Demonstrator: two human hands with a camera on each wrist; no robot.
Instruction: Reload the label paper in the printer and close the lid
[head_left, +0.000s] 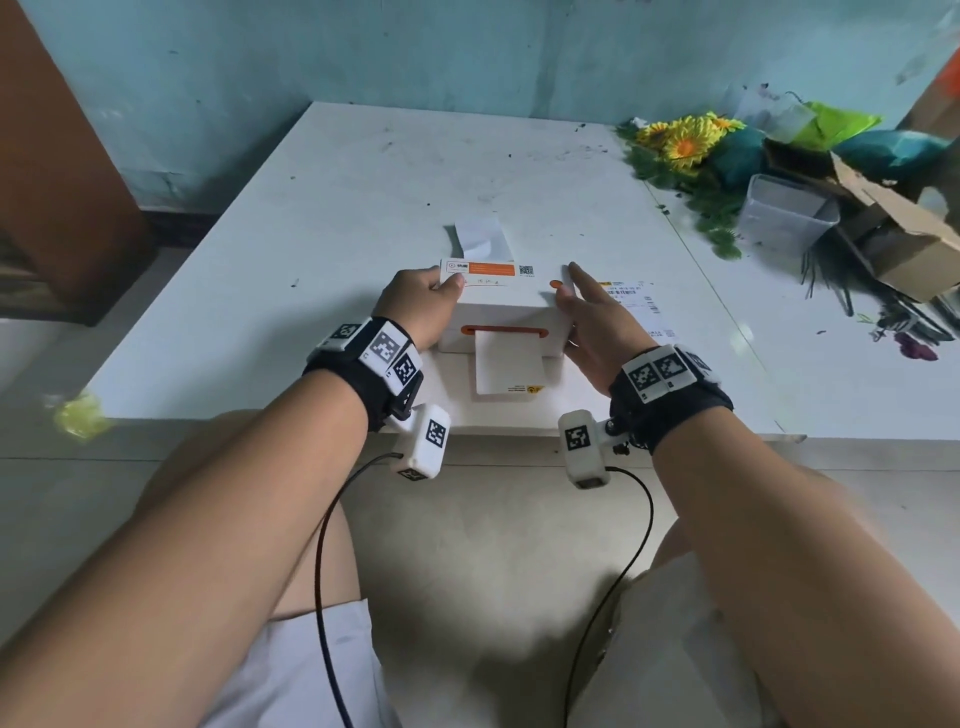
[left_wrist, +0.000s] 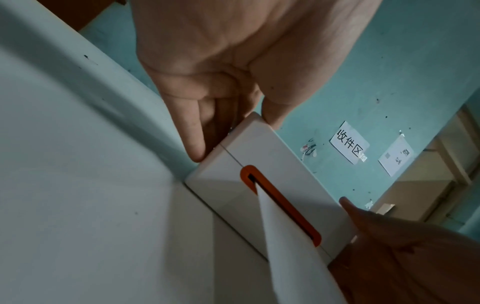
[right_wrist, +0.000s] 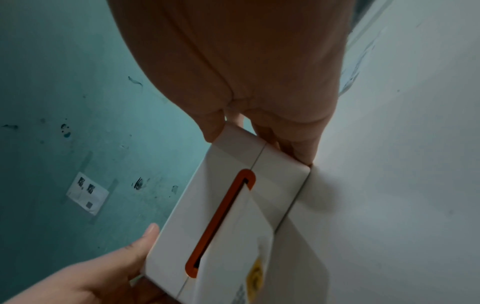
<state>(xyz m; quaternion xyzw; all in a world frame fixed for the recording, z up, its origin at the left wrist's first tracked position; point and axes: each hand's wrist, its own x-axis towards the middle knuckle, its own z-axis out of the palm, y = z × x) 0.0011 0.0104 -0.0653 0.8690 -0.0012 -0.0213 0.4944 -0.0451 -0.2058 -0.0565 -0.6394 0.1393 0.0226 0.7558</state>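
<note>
A white label printer (head_left: 498, 312) with an orange paper slot (head_left: 504, 331) sits on the white table (head_left: 311, 260), its lid down. A strip of label paper (head_left: 509, 369) hangs out of the slot onto the table, and more paper (head_left: 480, 239) curls up behind the printer. My left hand (head_left: 436, 296) grips the printer's left top corner, thumb on the lid and fingers (left_wrist: 192, 133) down the side. My right hand (head_left: 571, 283) lies flat against the right side, fingers straight, thumb by the orange button (head_left: 556, 284). The right wrist view shows the printer (right_wrist: 228, 185) and its paper (right_wrist: 233, 236).
A printed shipping label (head_left: 636, 301) lies flat just right of the printer. Artificial flowers (head_left: 685, 140), a clear plastic tub (head_left: 784, 213) and an open cardboard box (head_left: 904, 234) crowd the table's far right. The table's near edge runs just below the paper strip.
</note>
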